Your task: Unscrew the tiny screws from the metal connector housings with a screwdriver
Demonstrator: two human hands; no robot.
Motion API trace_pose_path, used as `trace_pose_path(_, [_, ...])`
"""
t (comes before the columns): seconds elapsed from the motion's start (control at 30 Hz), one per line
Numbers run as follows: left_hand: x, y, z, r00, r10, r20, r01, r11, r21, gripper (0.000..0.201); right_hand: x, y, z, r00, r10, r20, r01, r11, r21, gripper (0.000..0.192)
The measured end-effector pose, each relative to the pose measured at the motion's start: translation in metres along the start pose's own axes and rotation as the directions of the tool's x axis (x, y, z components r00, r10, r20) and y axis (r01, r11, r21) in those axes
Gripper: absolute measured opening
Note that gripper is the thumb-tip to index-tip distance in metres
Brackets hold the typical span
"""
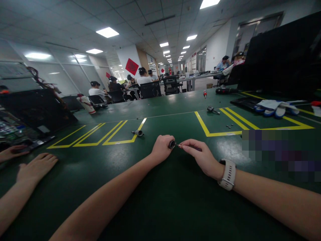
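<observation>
My left hand [162,149] is closed around a small cylindrical metal part [172,144], its dark round open end turned to the right. My right hand [198,153], with a pale watch on the wrist, pinches a thin tool with a slim metal tip [178,145]. That tip points left at the part's open end; whether it touches is too small to tell. Most of the tool is hidden by the fingers, so its kind does not show. Beyond my left hand lies a similar cylindrical part with a shaft [138,133].
Another shafted metal part [212,109] and several small dark pieces [229,126] lie by yellow tape [223,133] on the green table [175,201]. Gloves [276,108], a power drill [225,90] and a red-handled item [205,93] lie farther back. A co-worker's hand [37,167] rests at left.
</observation>
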State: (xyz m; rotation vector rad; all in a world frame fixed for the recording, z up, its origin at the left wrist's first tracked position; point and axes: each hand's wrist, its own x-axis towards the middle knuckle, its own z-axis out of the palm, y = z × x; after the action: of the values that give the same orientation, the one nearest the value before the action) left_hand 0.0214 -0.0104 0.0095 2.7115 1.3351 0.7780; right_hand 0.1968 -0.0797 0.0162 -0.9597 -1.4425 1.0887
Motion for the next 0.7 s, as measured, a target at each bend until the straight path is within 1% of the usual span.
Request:
trace_pose_path(0.07, [-0.0003,0.0005,-0.0004,1.000,0.017,0.004,-0.017,1.000,0.018,0.007,0.0005,0.0007,-0.0005,1.000,0.006,0.006,-0.006,1.000,0.017,0.015])
trace_pose_path(0.13, [-0.0001,0.0006,-0.0011,1.000,-0.001,-0.006,0.001,1.000,-0.011,0.005,0.0023,0.0010,-0.0014,0.999,0.053,-0.012,-0.051,0.994,0.096,0.013])
trace_pose_path(0.27, [0.0004,0.0001,-0.0021,0.999,-0.024,-0.024,0.020,0.990,-0.137,0.008,0.0068,0.0003,-0.0041,0.984,0.178,0.002,-0.171,0.941,0.294,0.012])
trace_pose_path(0.33, [0.0004,-0.0005,-0.0019,0.999,-0.015,-0.030,0.009,0.978,-0.209,0.009,0.0078,0.0000,-0.0048,0.980,0.197,0.024,-0.193,0.918,0.345,0.012])
trace_pose_path(0.4, [0.0002,-0.0013,-0.0011,0.999,-0.004,-0.034,-0.005,0.966,-0.258,0.010,0.0075,0.0000,-0.0045,0.980,0.195,0.027,-0.192,0.913,0.359,0.011])
trace_pose_path(0.47, [0.0001,-0.0019,-0.0002,0.999,0.000,-0.037,-0.010,0.967,-0.255,0.011,0.0064,-0.0001,-0.0034,0.984,0.175,0.012,-0.169,0.925,0.339,0.011])
trace_pose_path(0.53, [0.0002,-0.0021,0.0005,0.999,-0.007,-0.034,0.000,0.979,-0.203,0.011,0.0045,-0.0007,-0.0019,0.991,0.135,-0.015,-0.125,0.951,0.283,0.011])
trace_pose_path(0.6, [0.0005,-0.0016,0.0006,1.000,-0.016,-0.026,0.013,0.993,-0.121,0.009,0.0024,-0.0019,-0.0005,0.996,0.086,-0.035,-0.078,0.980,0.181,0.012])
trace_pose_path(0.7, [0.0008,-0.0002,-0.0001,1.000,-0.008,-0.004,0.008,1.000,0.003,0.005,-0.0002,-0.0037,0.0008,1.000,0.014,-0.023,-0.014,1.000,0.003,0.015])
